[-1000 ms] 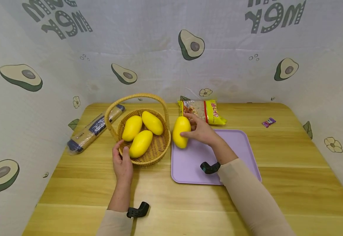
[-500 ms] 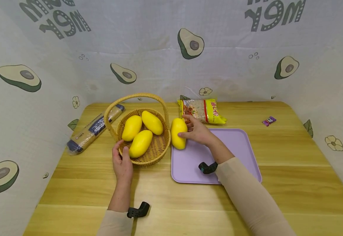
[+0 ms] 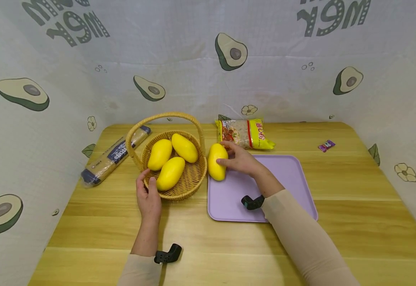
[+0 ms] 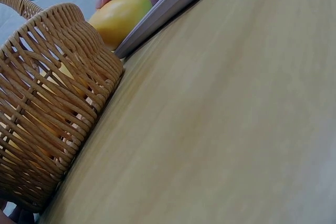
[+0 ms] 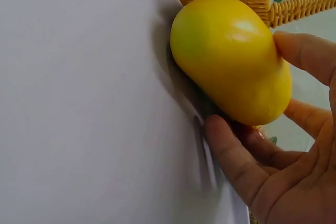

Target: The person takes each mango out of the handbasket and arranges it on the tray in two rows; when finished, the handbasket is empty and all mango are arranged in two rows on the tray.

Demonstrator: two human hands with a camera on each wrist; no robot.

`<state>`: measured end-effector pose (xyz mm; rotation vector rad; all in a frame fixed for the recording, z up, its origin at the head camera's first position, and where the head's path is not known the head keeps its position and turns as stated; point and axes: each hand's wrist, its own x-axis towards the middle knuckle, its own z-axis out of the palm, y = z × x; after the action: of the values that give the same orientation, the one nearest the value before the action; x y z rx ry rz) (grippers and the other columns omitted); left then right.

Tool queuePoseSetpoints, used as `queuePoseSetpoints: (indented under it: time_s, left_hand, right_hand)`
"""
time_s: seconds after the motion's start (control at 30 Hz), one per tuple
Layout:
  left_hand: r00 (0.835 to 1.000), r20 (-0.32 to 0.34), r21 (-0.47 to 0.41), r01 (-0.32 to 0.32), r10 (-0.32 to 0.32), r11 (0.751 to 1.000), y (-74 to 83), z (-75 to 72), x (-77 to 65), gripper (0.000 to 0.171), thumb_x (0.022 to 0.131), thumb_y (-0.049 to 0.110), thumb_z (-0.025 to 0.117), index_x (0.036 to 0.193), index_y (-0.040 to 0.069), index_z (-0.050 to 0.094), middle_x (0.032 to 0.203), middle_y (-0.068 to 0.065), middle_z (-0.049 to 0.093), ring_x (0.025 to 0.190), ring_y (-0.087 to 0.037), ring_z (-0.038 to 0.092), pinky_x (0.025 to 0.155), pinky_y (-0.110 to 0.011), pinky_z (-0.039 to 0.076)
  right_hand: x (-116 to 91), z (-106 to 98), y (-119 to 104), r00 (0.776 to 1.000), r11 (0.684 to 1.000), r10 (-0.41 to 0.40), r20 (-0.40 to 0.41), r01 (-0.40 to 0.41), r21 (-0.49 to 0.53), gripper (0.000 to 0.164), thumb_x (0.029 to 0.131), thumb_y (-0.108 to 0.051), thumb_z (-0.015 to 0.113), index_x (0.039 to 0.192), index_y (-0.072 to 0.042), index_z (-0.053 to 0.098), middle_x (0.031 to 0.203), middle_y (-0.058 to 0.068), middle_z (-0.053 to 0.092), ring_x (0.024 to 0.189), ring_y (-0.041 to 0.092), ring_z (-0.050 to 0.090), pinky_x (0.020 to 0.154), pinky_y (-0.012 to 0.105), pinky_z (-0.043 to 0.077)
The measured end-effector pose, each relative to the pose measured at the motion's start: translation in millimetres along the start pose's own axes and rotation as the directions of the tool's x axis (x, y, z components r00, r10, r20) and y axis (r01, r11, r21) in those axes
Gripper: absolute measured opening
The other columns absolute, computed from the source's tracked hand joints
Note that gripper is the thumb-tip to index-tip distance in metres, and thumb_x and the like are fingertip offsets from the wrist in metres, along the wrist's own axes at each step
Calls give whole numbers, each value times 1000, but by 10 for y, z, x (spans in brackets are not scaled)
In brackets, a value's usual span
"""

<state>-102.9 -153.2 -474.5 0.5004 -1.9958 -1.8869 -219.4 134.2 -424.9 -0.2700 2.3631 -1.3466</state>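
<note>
My right hand (image 3: 241,161) holds a yellow mango (image 3: 216,162) at the tray's left edge, thumb on the near side and fingers round the far side. In the right wrist view the mango (image 5: 231,59) lies low against the lilac tray (image 5: 94,98), with the basket just past it. My left hand (image 3: 149,198) rests at the near left rim of the wicker basket (image 3: 190,186), thumb and fingers at its side. Three mangoes lie in the basket, the nearest mango (image 3: 171,173) towards me. In the left wrist view the basket (image 4: 58,103) hides most of that hand.
A noodle packet (image 3: 115,157) lies left of the basket, under its tall handle (image 3: 165,115). Behind the lilac tray (image 3: 229,202) is a yellow-ended food bag (image 3: 243,133). A small purple candy (image 3: 326,145) sits far right. Printed cloth walls border the table.
My right hand has carried the mango slightly left and lower, beside the basket; over the last half second it hardly moves. The left hand and basket stay put.
</note>
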Motion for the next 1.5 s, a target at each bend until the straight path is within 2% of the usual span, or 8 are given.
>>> queuePoseSetpoints:
  time_s: [0.27, 0.6, 0.9, 1.2, 1.5]
  left_hand:
    - [1000, 3, 3, -1, 1, 1000, -5, -3, 0, 38, 108, 22, 45, 144, 11, 48, 165, -6, 33, 158, -22, 17, 127, -49, 17]
    - [1000, -4, 12, 6, -6, 1000, 10, 4, 4, 38, 108, 22, 46, 144, 12, 48, 164, -5, 35, 158, -21, 18, 127, -48, 17]
    - [1000, -2, 10, 9, -9, 1000, 29, 2, 0, 38, 108, 22, 46, 144, 12, 48, 164, -6, 34, 158, -22, 18, 127, -49, 18]
    - [1000, -4, 22, 7, -7, 1000, 18, -1, 1, 38, 108, 22, 46, 144, 12, 49, 164, -6, 36, 158, -22, 19, 127, -49, 17]
    - [1000, -3, 20, 8, -8, 1000, 9, 6, 11, 38, 108, 24, 45, 144, 12, 48, 164, -6, 35, 158, -22, 18, 127, -49, 17]
  right_hand:
    - [-8, -3, -8, 999, 1000, 25, 35, -25, 6, 80, 94, -28, 73, 160, -19, 30, 146, 28, 45, 118, 39, 60, 93, 44, 58]
    - [-30, -13, -13, 998, 999, 35, 57, -33, -29, 79, 95, -34, 71, 160, -17, 30, 146, 26, 49, 122, 39, 59, 92, 42, 57]
    - [-17, 41, -10, 999, 998, 43, -8, -43, 39, 79, 96, -28, 70, 161, -19, 27, 145, 26, 47, 116, 37, 61, 86, 39, 60]
    - [-32, 39, 6, 998, 998, 62, 17, -63, 31, 81, 97, -33, 69, 162, -18, 23, 147, 24, 48, 127, 39, 57, 95, 45, 57]
    - [-28, 23, 4, 997, 997, 77, 25, -77, 2, 82, 96, -35, 70, 162, -18, 24, 149, 23, 48, 123, 37, 58, 94, 43, 57]
